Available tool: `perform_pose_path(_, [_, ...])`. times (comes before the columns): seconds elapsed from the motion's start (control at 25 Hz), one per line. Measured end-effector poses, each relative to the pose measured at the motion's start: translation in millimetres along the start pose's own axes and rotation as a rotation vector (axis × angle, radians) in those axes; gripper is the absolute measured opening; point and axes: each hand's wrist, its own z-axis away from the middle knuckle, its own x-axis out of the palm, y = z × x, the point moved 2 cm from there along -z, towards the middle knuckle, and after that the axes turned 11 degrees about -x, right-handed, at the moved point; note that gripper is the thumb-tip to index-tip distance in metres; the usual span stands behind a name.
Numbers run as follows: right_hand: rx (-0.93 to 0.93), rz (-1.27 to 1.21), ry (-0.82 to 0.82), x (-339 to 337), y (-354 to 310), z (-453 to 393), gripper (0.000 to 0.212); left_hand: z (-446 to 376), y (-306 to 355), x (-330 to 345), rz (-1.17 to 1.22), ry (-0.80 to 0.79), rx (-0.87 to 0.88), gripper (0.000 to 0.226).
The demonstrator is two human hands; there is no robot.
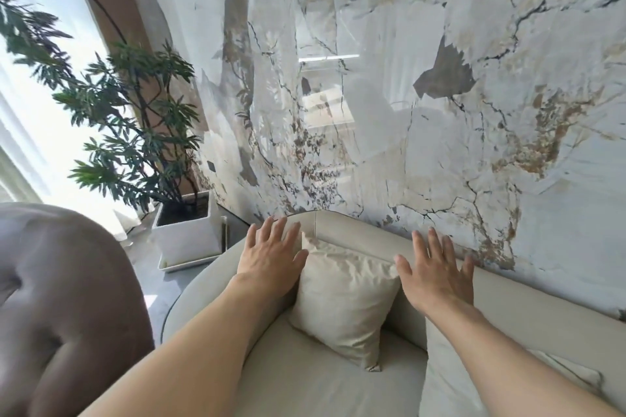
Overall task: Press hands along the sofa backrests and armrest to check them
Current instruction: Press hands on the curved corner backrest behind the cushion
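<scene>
One marble-patterned wall (474,95) fills the view from eleven round to three o'clock, veined in grey and rust. Below it, from five to seven o'clock, sits one cream sofa (305,382), its curved backrest (338,223) running against the wall and bending down into one rounded armrest (203,281) toward eight o'clock. One mauve tufted chair (61,308) takes the eight o'clock corner, apart from the sofa. One leafy plant (135,118) stands at ten o'clock in one white square planter (186,234), on the floor just beyond the armrest. Two cushions lie on the seat: a cream cushion (342,301) propped against the backrest between the arms, and a paler cushion (447,379) at five o'clock, partly hidden by the right forearm. Two bare hands reach forward: the left hand (271,250) lies flat with fingers spread on the backrest's corner, gripping nothing; the right hand (437,274) likewise lies splayed and empty, palm against the backrest near its top edge.
</scene>
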Motion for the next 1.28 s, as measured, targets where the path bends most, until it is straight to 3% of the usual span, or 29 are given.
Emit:
perform_pose_path(0.32, [0.093,0.032,0.003,31,-19,-65,0.068,-85,-24,42,0.015,-0.030,0.068,0.061])
perform_pose_path(0.84, [0.423,0.162,-0.069,131,-123,-188,0.071,-300,-117,204,0.086,-0.138,0.388,0.067])
perform_pose_path(1.12, [0.461,0.153,-0.075,205,-100,-250,0.071,-343,-90,304,0.099,-0.201,0.447,0.068])
perform_pose_path(1.28, [0.457,0.119,-0.100,280,-71,-268,0.073,-351,-63,370,0.078,-0.210,0.467,0.073])
